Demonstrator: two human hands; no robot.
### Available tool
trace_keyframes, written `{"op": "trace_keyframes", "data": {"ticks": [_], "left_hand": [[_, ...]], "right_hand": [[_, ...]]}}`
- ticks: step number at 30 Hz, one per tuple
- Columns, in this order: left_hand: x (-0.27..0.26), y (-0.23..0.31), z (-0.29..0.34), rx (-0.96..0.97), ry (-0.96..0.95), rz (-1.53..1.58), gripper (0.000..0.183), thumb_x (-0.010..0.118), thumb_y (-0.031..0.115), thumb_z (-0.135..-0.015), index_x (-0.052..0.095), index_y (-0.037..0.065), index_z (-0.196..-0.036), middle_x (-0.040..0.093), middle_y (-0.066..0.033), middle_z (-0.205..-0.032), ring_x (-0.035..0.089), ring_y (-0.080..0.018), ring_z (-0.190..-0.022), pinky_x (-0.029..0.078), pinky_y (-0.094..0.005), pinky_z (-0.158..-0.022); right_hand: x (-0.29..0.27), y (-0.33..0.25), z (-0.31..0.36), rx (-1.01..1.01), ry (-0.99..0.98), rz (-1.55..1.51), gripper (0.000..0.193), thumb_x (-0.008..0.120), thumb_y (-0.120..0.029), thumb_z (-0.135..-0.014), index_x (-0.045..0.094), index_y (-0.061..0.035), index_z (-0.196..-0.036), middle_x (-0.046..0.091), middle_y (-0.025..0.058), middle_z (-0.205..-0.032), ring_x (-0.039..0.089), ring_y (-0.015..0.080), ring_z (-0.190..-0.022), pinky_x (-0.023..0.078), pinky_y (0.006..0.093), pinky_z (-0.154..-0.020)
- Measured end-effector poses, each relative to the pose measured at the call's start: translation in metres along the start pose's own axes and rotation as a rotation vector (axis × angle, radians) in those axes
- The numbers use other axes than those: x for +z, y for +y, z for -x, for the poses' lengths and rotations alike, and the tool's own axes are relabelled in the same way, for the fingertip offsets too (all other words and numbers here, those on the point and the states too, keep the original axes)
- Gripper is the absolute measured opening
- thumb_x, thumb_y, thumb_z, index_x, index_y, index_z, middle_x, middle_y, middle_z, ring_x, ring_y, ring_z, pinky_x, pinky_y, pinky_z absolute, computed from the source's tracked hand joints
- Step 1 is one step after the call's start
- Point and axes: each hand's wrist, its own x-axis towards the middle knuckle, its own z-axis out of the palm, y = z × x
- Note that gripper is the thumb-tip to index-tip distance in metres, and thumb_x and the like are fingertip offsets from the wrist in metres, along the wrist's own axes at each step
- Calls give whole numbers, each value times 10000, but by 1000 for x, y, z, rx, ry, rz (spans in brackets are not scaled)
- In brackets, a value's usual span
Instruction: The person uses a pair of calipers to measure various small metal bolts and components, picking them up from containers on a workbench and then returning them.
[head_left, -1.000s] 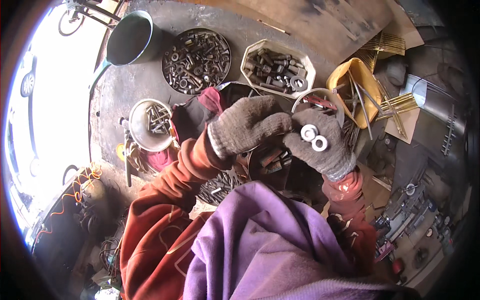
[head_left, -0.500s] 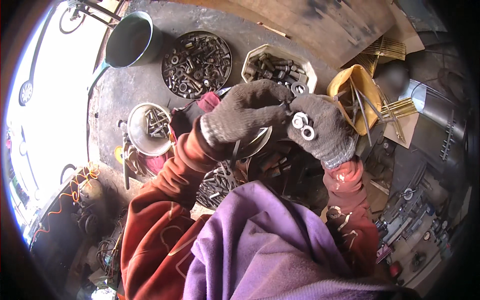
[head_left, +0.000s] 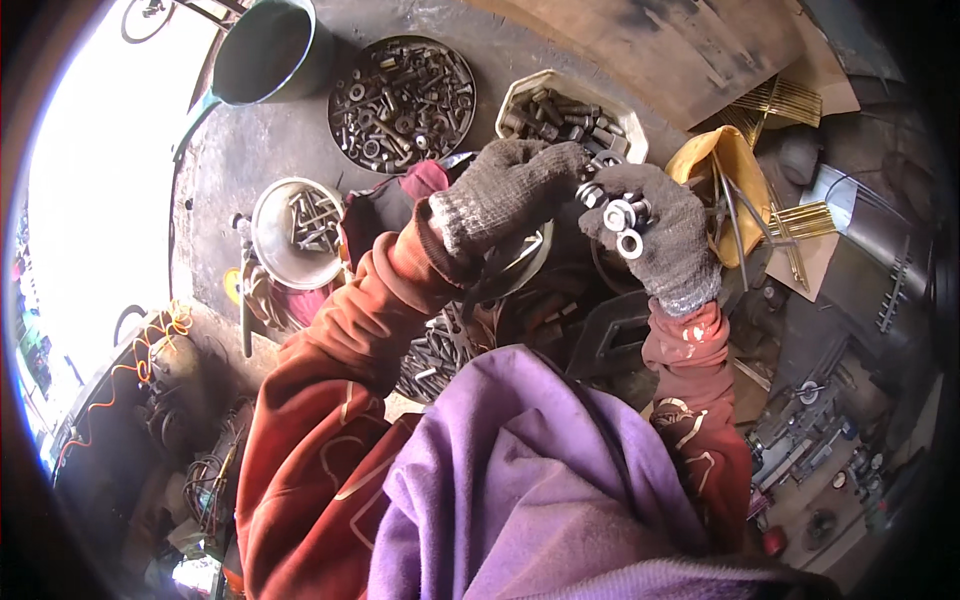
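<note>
Both hands wear grey-brown knitted gloves. Raised over the workbench, my right hand (head_left: 668,232) is closed around several bolts with silvery washers (head_left: 629,243), which poke out between its fingers. A shiny nut or bolt head (head_left: 591,195) shows by its fingertips. My left hand (head_left: 505,195) pinches with thumb and fingers close to the right one; what lies in the pinch is too small to make out. Just beyond both hands stands a cream angular tub (head_left: 510,103) of large bolts and nuts.
A round tray (head_left: 333,128) of mixed bolts, nuts and washers lies at the back. Left of my arm is a pale bowl (head_left: 268,255) of bolts; a green saucepan (head_left: 262,55) stands far left. At right is a yellow container (head_left: 690,158) with metal rods (head_left: 735,205).
My hands have drawn slightly apart, and the right has turned, showing more washers and metal ends. The whole view has shifted a little, with the far containers now higher in the picture.
</note>
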Motion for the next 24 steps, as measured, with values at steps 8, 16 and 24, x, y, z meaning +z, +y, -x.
{"op": "trace_keyframes", "data": {"ticks": [8, 16, 24], "left_hand": [[0, -5, 0, 45, -16, -27, 301, 627, 337, -984, 679, 40, -975, 594, 38, -723, 501, -48, -577, 371, -200, -503], [-10, -6, 7, 244, -100, 69, 204, 658, 112, -933, 652, 25, -1117, 660, -13, -962, 596, -80, -862, 490, -237, -778], [-8, -10, 5, 203, -139, 106, 257, 608, 179, -993, 664, -27, -1136, 678, -34, -969, 615, -107, -866, 505, -255, -791]], "right_hand": [[8, 20, 5, 85, 66, -158, 358, 869, -141, -763, 715, -35, -1068, 728, 46, -864, 675, 107, -795, 545, 275, -722], [9, 20, 5, -63, 116, 12, 293, 784, -131, -816, 712, -41, -1085, 739, 101, -955, 711, 204, -851, 549, 328, -769], [9, 25, -3, -169, 100, 92, 333, 693, -243, -931, 658, 0, -1157, 700, 74, -958, 666, 134, -884, 539, 293, -812]]}}
